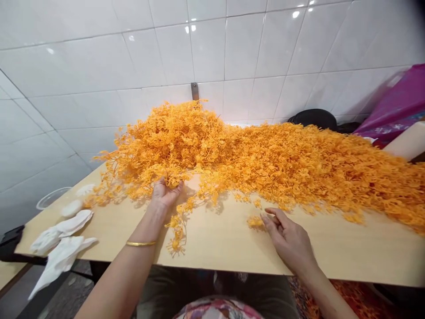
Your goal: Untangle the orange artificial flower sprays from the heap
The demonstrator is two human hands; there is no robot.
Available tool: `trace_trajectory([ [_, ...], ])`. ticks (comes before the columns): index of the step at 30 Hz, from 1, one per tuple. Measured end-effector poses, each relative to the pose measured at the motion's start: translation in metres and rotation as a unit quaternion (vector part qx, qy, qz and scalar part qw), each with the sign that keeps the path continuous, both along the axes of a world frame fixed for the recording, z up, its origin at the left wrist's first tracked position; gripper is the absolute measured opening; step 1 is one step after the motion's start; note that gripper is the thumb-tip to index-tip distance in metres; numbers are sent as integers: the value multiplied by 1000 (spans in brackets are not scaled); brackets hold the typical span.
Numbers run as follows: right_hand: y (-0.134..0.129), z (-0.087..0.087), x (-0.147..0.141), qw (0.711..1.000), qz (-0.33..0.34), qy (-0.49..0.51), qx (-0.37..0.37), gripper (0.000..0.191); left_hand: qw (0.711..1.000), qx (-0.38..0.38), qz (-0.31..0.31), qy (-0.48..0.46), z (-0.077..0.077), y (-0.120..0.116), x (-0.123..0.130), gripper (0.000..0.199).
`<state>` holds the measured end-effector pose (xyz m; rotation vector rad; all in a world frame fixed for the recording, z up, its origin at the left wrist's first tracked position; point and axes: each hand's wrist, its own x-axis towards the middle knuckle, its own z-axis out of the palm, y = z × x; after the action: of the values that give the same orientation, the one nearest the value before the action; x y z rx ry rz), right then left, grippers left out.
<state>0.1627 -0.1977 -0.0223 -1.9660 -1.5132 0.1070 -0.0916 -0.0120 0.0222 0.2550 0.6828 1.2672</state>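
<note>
A long heap of orange plastic sprigs covers the back of the pale wooden table, piled higher at left centre. My left hand, with a gold bangle on the wrist, is closed on an orange sprig at the heap's front edge. A loose strand of orange sprigs hangs down beside that wrist onto the tabletop. My right hand is at the right, its thumb and curled fingers beside a small orange piece lying on the table. Whether those fingertips touch the piece is unclear.
White gloves and a white oval object lie at the table's left end. Behind the heap are a tiled wall, a metal bracket and a black rounded object. Another person's arm reaches in at the right, near magenta cloth.
</note>
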Motion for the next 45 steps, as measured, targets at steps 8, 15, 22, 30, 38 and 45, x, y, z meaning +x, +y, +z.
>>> trace_trajectory([
  [8, 12, -5, -9, 976, 102, -191, 4, 29, 1000, 17, 1, 1, 0, -1, -6, 20],
  [15, 17, -5, -4, 992, 58, -115, 14, 30, 1000, 26, -15, -5, -1, -3, -3, 19],
  [22, 6, 8, -18, 966, 194, -168, 19, 43, 999, -34, -22, -18, 1, -6, 1, 11],
  [30, 43, 24, -8, 949, 36, -303, 76, 33, 997, 15, -73, -10, -5, -2, 4, 23],
  [38, 113, 51, -56, 963, 209, -164, 54, 26, 959, 81, -231, 140, -3, -16, 16, 44],
  [45, 137, 45, -45, 981, 137, 60, 124, 31, 922, 116, -305, 210, 6, -13, 39, 53],
])
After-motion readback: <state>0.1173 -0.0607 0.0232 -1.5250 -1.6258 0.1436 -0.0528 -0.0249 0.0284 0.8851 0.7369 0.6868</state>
